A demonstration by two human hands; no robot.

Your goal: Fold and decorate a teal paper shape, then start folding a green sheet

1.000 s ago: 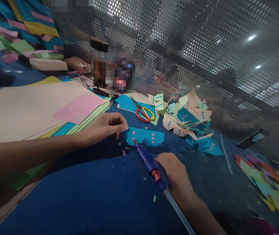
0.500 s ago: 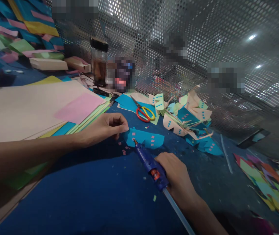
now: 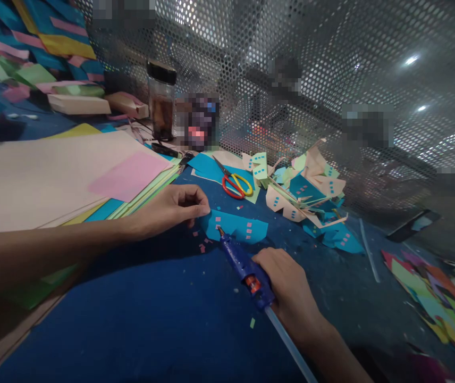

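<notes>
In the head view, the blue paper piece (image 3: pixel 240 225) is on the dark blue table (image 3: pixel 132 330), just to the right of the left hand (image 3: pixel 179 205) and ahead of the right hand (image 3: pixel 281 279), toward the left. Its long axis runs from left to right, the right end a little nearer to the person. The left hand is the closer one, touching the paper; the right hand reaches it only through the nozzle of the glue gun (image 3: pixel 237 260). This nozzle meets the left part of the paper, at the lower of two pink squares there – whether it truly touches, I cannot tell.

The left hand is nearly closed: thumb and forefinger pinch the upper left corner of the paper, the other fingers curled. The right hand is wrapped around the handle of the gun, from which a clear glue stick (image 3: pixel 291 346) extends backward; its fingers are mostly hidden. Beyond the paper lie scissors (image 3: pixel 237 186) with one red and one yellow handle – well apart from both hands.
</notes>
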